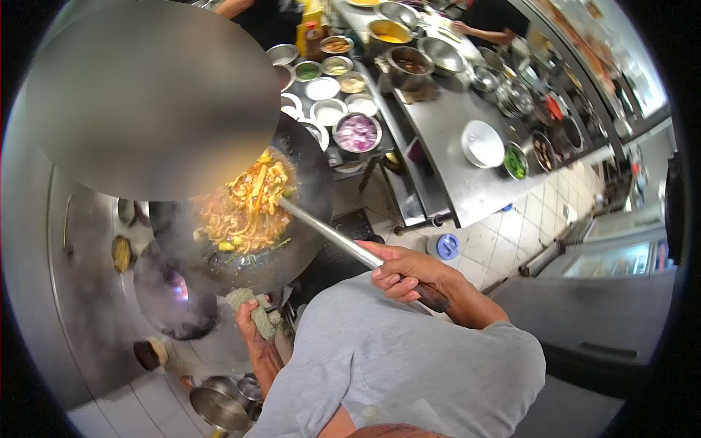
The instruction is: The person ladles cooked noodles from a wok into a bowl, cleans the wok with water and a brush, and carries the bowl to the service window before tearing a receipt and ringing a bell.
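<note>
"Gripping a long metal utensil (328, 233) in the right hand (401, 276), with fingers wrapped closely round the shaft near its dark end; reaching with the far tip into the noodles (252, 208)."

"And doing what with the left hand (247, 323)?"

"Clutching a bunched green cloth (252, 310) between thumb and fingers, right at the near edge of the black wok (310, 241); cannot tell, beneath the cloth, about any hold on the wok's handle."

"Find the noodles where, exactly?"

"Inside the wok, heaped toward the middle; glistening with reddish-brown sauce, mixed with yellow pieces, and steaming; partly blurred out at the upper left."

"Seeing anything close by?"

"Yes; just beyond the rim, a bowl of chopped purple onion (358, 133), beside other ingredient bowls (328, 111); to the left, a dark round hollow (193, 317) with a violet glow inside."

"And farther off?"

"To the right, a steel counter (475, 191), bearing a white bowl (483, 144) just beside a bowl of green leaves (515, 160); near the top, another person's hand (460, 28); down on the tiled floor (511, 226), a blue-lidded tub (443, 247)."
</note>
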A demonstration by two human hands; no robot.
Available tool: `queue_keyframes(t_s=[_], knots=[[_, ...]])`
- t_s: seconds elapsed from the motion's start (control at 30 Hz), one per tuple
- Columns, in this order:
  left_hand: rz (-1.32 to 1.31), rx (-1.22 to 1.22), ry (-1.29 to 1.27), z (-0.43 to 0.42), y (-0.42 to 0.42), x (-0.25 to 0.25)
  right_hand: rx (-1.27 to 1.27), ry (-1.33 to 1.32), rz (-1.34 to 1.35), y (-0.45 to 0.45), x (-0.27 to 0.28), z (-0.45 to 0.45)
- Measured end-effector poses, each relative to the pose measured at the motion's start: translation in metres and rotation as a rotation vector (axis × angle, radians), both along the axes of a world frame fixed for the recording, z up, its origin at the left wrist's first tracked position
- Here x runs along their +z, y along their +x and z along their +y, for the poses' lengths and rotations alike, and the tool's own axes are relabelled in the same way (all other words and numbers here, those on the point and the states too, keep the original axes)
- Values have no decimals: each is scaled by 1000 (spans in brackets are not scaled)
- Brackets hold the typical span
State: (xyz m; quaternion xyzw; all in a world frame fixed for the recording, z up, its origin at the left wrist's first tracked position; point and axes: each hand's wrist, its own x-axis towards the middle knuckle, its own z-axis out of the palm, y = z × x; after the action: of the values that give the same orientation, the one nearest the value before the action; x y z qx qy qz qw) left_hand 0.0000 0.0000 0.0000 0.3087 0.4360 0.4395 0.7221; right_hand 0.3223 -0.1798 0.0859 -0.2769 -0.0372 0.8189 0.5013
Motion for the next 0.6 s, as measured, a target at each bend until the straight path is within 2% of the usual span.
queue_keyframes(t_s=[0.07, 0.1, 0.13, 0.2, 0.27, 0.33, 0.4, 0.43, 0.5, 0.6], knots=[[92, -154, -79, 26, 12, 2, -133, -39, -69, -3, 7, -5], [-169, -197, -219, -88, 30, -47, -158, -185, -329, -30, 68, -107], [-191, -255, -243, -79, 19, -42, -226, -169, -340, -53, 79, -110], [-128, -321, -395, -78, -43, -23, -347, -261, -258, -127, 97, -117], [-66, -403, -370, -41, -66, 30, -429, -284, -218, -169, 123, -103], [-49, -488, -246, -4, -66, 42, -535, -285, -230, -187, 112, -95], [-43, -482, -226, 4, -64, 68, -583, -251, -228, -208, 131, -100], [-25, -477, -227, 6, -63, 71, -619, -253, -217, -215, 133, -104], [-24, -585, -249, 6, -60, 107, -650, -226, -163, -222, 147, -112], [24, -632, -204, -7, -4, 105, -761, -217, -47, -175, 142, -140]])
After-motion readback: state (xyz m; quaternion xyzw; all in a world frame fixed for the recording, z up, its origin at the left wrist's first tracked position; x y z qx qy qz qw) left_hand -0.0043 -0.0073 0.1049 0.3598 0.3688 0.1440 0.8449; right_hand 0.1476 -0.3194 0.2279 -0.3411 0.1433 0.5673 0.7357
